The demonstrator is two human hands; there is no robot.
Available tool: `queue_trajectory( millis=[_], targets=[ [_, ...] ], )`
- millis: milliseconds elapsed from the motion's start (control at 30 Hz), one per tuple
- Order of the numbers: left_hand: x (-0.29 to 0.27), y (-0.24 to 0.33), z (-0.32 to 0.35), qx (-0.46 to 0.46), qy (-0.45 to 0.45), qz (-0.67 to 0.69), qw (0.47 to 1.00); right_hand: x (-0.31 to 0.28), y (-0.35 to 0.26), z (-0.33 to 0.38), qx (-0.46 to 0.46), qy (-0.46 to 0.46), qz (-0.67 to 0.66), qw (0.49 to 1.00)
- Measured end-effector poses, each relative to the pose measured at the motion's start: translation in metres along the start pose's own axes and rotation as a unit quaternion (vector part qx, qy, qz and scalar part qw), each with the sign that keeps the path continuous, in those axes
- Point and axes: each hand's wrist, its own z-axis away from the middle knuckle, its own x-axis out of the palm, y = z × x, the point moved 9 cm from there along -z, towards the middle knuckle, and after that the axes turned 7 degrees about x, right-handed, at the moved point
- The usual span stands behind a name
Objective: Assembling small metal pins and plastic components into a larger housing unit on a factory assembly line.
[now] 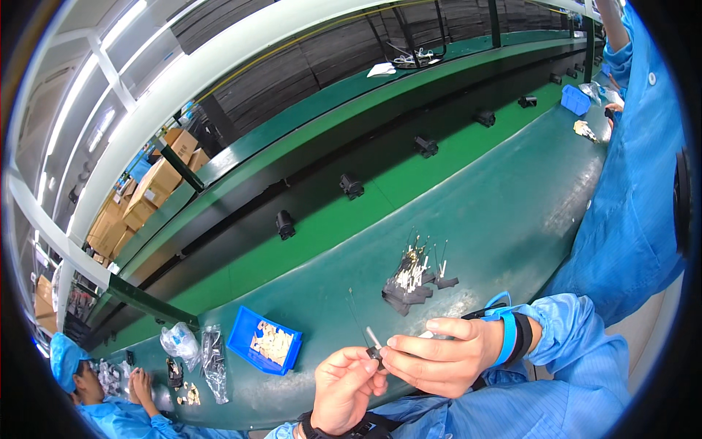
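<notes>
Close to the table's near edge my two hands meet, fingertips pinched together. My left hand (342, 388) grips a small black part (375, 354) with a white stick and thin dark wires rising from it. From the right, my right hand (447, 358) has closed its fingertips on the same part, which they partly cover. Just beyond them lies a pile of similar black pieces (406, 296) with white sticks and thin wires. Left of my hands stands a blue bin (240, 344) holding several flat beige pieces (273, 344).
Across the green worktable (468, 212) runs a green belt (387, 194) carrying several black devices (351, 186). Clear plastic bags (213, 362) lie left of the bin. A co-worker (88, 388) sits at far left; another's blue sleeve (629, 190) is close at right, near a second blue bin (575, 100).
</notes>
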Motion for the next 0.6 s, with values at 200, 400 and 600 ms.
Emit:
queue_trajectory(
  millis=[200,400,600],
  targets=[
    [-0.008,0.014,-0.002,0.092,0.045,-0.076,0.992,0.016,0.051,0.011,0.256,-0.017,-0.285,0.923],
    [-0.021,0.013,-0.008,0.148,0.041,-0.138,0.978,0.054,0.058,0.038,0.397,-0.057,-0.467,0.788],
    [-0.024,0.011,-0.009,0.18,0.046,-0.169,0.968,0.084,0.046,0.049,0.47,-0.084,-0.563,0.675]
  ],
)
